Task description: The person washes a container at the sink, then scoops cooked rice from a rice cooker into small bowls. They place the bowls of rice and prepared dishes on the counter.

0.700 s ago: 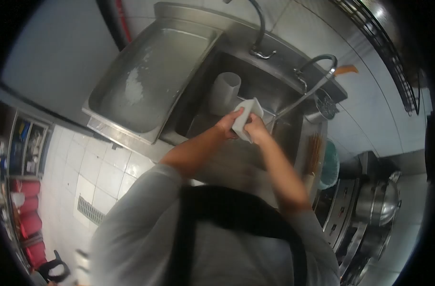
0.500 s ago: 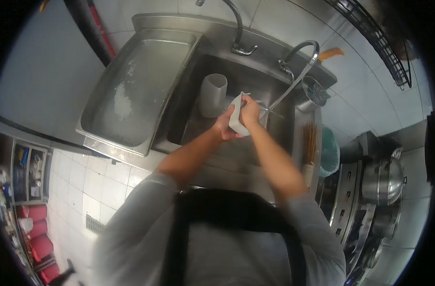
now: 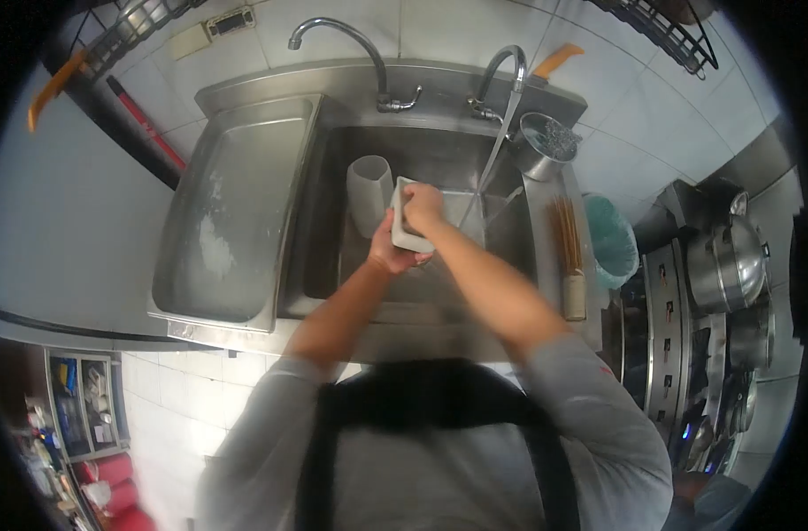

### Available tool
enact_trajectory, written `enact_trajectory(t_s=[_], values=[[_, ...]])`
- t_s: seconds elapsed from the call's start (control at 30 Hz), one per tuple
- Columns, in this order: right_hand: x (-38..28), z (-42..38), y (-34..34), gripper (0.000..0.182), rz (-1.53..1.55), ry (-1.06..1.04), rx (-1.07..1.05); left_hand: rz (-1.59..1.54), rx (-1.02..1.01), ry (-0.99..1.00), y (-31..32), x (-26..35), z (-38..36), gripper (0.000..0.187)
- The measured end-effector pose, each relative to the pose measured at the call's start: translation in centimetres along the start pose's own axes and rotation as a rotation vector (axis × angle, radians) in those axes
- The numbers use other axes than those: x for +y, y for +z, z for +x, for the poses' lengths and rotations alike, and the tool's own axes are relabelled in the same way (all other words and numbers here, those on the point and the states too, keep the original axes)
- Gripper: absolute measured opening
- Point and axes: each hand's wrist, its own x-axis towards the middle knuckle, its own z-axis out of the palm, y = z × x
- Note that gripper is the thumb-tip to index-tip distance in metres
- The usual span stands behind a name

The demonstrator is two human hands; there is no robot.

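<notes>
Over the sink [image 3: 320, 257], my left hand [image 3: 389, 251] grips a white rectangular container [image 3: 410, 240] from its left side and underneath. The container is tilted, its opening turned toward my right hand [image 3: 424, 209]. That hand reaches into the opening with its fingers curled; what they hold, if anything, is hidden. A taller whitish container [image 3: 369, 196] stands in the sink just left of my hands. To their right, a stream of water runs from the curved faucet [image 3: 507, 55] into the basin.
A large steel tray [image 3: 253, 177] with whitish residue lies left of the sink. A second faucet [image 3: 342, 31] is at the back. On the right are a metal pot with scouring mesh [image 3: 546, 159], a stick whisk [image 3: 568, 257], a green-lined bin [image 3: 610, 239] and steel pots [image 3: 727, 265].
The view has shifted, showing more of the back wall. The white container is turned with its opening more toward the camera, and my right hand is now inside it.
</notes>
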Motion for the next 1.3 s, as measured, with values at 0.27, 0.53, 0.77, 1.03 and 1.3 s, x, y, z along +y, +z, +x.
enact_trajectory(t_s=[0.27, 0.53, 0.77, 1.03, 1.3], values=[[-1.0, -2.7, -1.9, 0.026, -0.181, -0.091, -0.277, 0.269, 0.483, 0.080, 2.9, 1.9, -0.8, 0.058], [-2.3, -0.1, -1.3, 0.026, 0.002, 0.031, -0.088, -0.072, -0.146, 0.075, 0.7, 0.7, -0.1, 0.058], [-0.7, -2.1, -1.1, 0.020, -0.339, -0.172, -0.178, 0.101, 0.439, 0.072, 1.6, 1.1, -0.9, 0.051], [-1.9, -1.2, -0.2, 0.018, -0.005, -0.077, 0.000, -0.006, -0.097, 0.097, -0.9, 0.8, -1.1, 0.056], [-0.5, -1.7, -2.3, 0.033, -0.213, -0.143, -0.437, 0.107, 0.420, 0.108, 1.6, 2.2, -0.9, 0.050]])
